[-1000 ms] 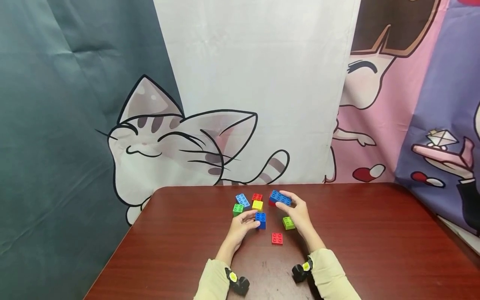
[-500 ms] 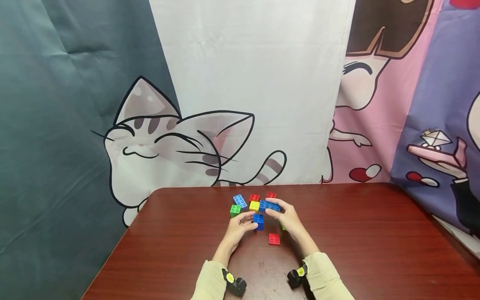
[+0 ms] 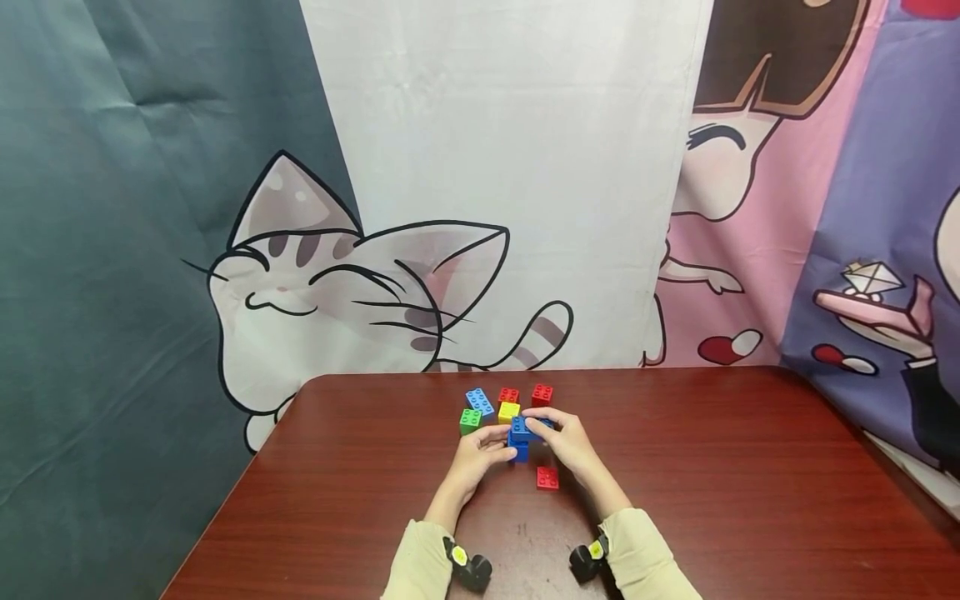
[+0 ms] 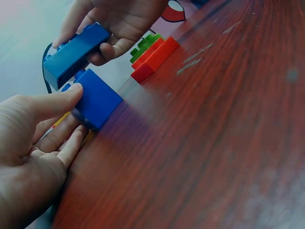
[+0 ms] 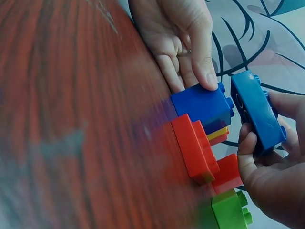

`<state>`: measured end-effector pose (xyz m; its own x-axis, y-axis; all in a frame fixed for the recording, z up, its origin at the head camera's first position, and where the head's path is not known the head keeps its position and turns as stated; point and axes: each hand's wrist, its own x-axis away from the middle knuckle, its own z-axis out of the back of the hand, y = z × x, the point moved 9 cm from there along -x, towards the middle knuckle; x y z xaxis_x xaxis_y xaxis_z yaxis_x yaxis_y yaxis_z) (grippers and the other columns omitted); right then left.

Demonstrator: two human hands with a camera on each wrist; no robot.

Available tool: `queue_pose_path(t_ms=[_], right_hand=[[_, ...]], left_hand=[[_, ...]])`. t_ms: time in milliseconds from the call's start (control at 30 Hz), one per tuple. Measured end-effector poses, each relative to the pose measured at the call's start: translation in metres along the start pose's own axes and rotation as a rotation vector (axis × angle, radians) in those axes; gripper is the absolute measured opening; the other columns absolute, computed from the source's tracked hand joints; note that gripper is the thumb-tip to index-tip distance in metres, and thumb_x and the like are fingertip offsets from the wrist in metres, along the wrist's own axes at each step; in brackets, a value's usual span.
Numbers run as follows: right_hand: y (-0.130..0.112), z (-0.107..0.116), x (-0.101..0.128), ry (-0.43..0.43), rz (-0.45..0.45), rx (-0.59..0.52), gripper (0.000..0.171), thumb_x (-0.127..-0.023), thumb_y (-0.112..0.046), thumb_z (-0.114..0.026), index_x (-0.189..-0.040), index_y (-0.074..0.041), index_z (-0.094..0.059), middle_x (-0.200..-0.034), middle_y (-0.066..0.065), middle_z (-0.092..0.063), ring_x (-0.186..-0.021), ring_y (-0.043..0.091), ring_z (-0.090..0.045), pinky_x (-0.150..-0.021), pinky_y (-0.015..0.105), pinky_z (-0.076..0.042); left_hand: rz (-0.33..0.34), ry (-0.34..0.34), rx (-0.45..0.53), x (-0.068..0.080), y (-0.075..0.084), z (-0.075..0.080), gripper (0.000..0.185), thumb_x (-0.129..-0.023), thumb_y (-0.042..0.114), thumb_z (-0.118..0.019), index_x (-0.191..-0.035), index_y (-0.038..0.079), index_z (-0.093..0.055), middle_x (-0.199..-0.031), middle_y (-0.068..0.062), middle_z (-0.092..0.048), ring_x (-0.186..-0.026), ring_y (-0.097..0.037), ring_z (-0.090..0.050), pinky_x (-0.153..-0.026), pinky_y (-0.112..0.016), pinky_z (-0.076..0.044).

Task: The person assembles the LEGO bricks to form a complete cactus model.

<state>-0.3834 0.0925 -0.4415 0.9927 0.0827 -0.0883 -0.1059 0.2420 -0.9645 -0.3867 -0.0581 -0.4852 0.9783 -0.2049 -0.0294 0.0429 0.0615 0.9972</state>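
Observation:
My left hand pinches a square dark blue brick that stands on the table, thumb on top. My right hand grips a long dark blue brick and holds it just above the square one; in the wrist views the long brick sits a small gap away from the square brick. A flat red brick lies just in front of both hands. A lime green brick lies under my right palm, hidden in the head view.
Behind the hands lie a light blue long brick, a green brick, a yellow brick and two red bricks. The brown table stretches wide on both sides. Printed curtains hang at its far edge.
My right hand has carried the long blue brick left and down to just above the square blue brick. The left hand has stayed on that brick. The back red brick is uncovered.

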Motion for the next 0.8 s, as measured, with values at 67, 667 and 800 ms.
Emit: queue_pose_path(t_ms=[67,667,800], right_hand=[[0.002,-0.001,0.0,0.01,-0.01,0.006,0.027,-0.087,-0.023,-0.064,-0.109,-0.008,-0.068,-0.111,0.015,-0.067,-0.089,0.017,-0.057,-0.074,0.029,-0.05],[0.019,-0.008,-0.007,-0.008,-0.06,-0.024,0.023,-0.085,-0.023,-0.067,-0.105,-0.013,-0.069,-0.094,0.007,-0.065,-0.07,0.018,-0.048,-0.058,0.022,-0.041],[0.02,-0.009,-0.007,-0.007,-0.063,-0.024,0.023,-0.084,-0.023,-0.067,-0.105,-0.012,-0.069,-0.09,0.005,-0.063,-0.064,0.015,-0.045,-0.055,0.022,-0.04]], left_hand=[[0.004,0.002,-0.008,0.0,0.0,0.0,0.045,-0.082,0.011,-0.07,-0.123,-0.002,-0.057,-0.122,-0.022,-0.061,-0.114,-0.03,-0.06,-0.097,-0.037,-0.05],[0.0,0.0,0.015,0.006,0.009,-0.001,0.044,-0.081,0.005,-0.068,-0.121,-0.008,-0.055,-0.122,-0.027,-0.059,-0.115,-0.034,-0.058,-0.097,-0.039,-0.049],[-0.001,0.005,0.007,-0.001,-0.003,0.0,0.046,-0.08,0.007,-0.069,-0.122,-0.006,-0.056,-0.122,-0.025,-0.059,-0.115,-0.032,-0.058,-0.098,-0.038,-0.049]])
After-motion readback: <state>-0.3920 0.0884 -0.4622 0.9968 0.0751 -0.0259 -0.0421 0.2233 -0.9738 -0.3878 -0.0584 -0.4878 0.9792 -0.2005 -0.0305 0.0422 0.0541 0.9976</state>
